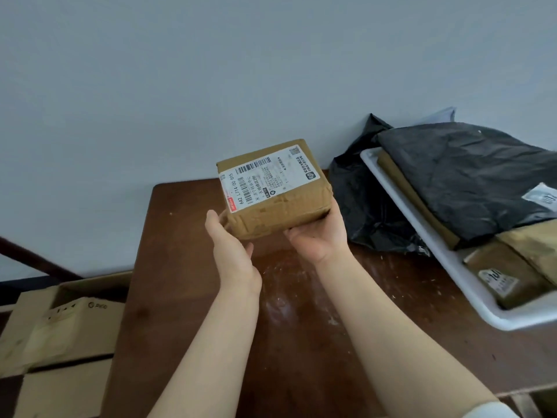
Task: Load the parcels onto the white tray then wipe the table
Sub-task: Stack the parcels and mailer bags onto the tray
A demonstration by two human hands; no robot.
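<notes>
We find right fingers [335, 208] curled under the brown cardboard parcel [274, 188], left fingers [211, 220] flat alongside; loading next needs the white plastic tray [429, 236].

Taped brown parcel [274, 188], label up, held above the table [301, 342], beside the loaded white tray [422, 236].

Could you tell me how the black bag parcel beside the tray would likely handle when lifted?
The black bag parcel looks crumpled and slack, so it will probably sag. Its glossy film may be slippery. It likely won't roll.
</notes>
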